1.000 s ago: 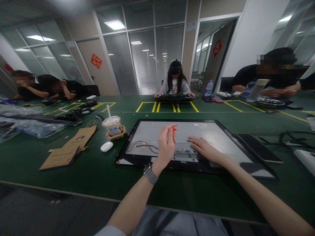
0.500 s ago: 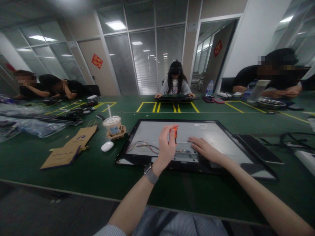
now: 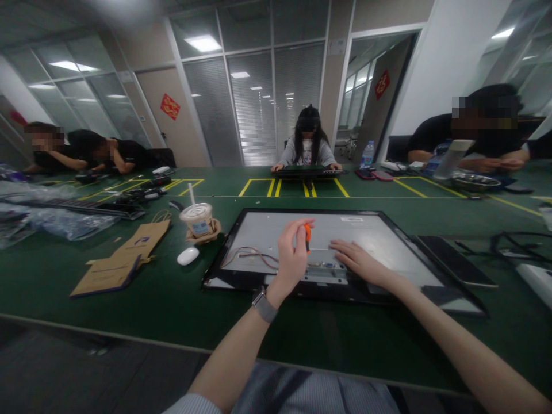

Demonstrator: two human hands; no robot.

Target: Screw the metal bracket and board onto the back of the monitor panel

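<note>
An orange-and-black screwdriver (image 3: 307,236) is gripped by its handle in my left hand (image 3: 291,248), with the thumb and fingers closed round it. I cannot make out its tip. Beneath it a monitor panel (image 3: 259,229) with a grey metal back and black frame lies flat on the table. My right hand (image 3: 356,261) rests on that metal back, fingers stretched out and holding nothing. Between the hands, near the lower edge, is a strip with connectors (image 3: 330,267). Thin wires (image 3: 259,255) run along the panel's left part, partly hidden behind my left hand.
On the green table (image 3: 172,310), a drink cup (image 3: 199,219), a white mouse (image 3: 188,256) and a brown paper bag (image 3: 129,253) lie left of the panel. A black slab-like device (image 3: 455,261) lies at right. Across the table a person (image 3: 307,144) holds another dark panel (image 3: 308,172).
The orange handle has turned slightly in my left hand, showing more of its orange side. My right hand has stayed in place on the panel.
</note>
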